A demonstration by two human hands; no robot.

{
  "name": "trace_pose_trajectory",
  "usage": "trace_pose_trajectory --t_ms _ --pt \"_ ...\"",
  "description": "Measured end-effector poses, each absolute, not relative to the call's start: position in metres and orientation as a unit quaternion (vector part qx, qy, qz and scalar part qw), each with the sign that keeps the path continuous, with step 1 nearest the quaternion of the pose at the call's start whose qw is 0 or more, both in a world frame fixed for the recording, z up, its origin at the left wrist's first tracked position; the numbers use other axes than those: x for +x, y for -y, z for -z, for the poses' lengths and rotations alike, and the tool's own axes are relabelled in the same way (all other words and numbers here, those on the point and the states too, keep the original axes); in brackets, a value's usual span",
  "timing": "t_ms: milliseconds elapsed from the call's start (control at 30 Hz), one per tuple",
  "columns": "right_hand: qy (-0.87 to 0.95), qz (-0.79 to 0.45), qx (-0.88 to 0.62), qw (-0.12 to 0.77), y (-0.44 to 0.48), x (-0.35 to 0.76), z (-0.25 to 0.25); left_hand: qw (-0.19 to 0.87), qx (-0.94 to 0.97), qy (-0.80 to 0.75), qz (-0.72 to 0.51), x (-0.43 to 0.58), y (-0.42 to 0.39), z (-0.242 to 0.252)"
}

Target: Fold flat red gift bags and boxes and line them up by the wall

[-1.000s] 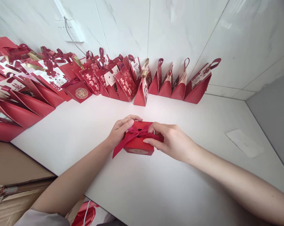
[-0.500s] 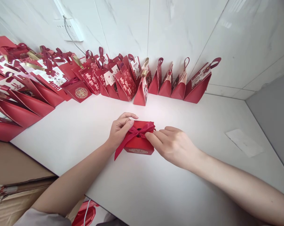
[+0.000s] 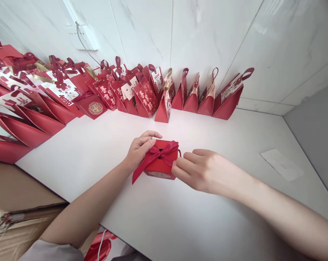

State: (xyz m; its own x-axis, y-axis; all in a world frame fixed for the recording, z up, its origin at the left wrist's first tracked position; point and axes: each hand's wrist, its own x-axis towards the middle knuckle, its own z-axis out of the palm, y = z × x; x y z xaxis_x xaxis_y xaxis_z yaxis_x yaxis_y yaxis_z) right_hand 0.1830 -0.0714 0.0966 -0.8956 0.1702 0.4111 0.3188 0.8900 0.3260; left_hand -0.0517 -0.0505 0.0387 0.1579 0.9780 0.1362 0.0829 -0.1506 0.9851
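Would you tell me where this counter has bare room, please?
Bare counter lies between the red box and the row of red bags, and between the right hand and the paper slip. The back wall and left side are crowded with bags.

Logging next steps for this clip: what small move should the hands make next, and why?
Probably the right hand should pinch the right loop of the ribbon bow and tug it snug. The left hand steadies the red box, the bow sits lopsided with one long tail trailing front-left, and the right fingertips touch that side.
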Motion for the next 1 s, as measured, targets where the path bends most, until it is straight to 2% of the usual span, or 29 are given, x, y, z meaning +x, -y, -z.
trace_pose_trajectory --t_ms 167,233,400,467,700,833,1000 --pt "0.979 -0.068 -0.148 0.123 0.069 0.202 -0.114 0.518 0.601 -0.411 -0.449 -0.055 0.051 -0.041" --pt "0.964 -0.154 -0.164 0.143 0.064 0.205 -0.116 0.520 0.623 -0.398 -0.428 -0.058 0.050 -0.043" --pt "0.885 -0.241 -0.271 0.292 0.041 0.195 -0.099 0.520 0.686 -0.379 -0.340 -0.067 0.048 -0.052" --pt "0.842 -0.309 -0.300 0.325 0.032 0.189 -0.086 0.525 0.693 -0.374 -0.322 -0.069 0.048 -0.054" --pt "0.683 -0.600 -0.302 0.287 0.016 0.178 -0.053 0.516 0.707 -0.370 -0.313 -0.070 0.047 -0.055" --pt "0.676 -0.612 -0.281 0.297 0.018 0.176 -0.052 0.518 0.709 -0.365 -0.311 -0.070 0.047 -0.055" --pt "0.724 -0.533 -0.296 0.322 0.025 0.176 -0.055 0.525 0.704 -0.369 -0.303 -0.071 0.048 -0.057"
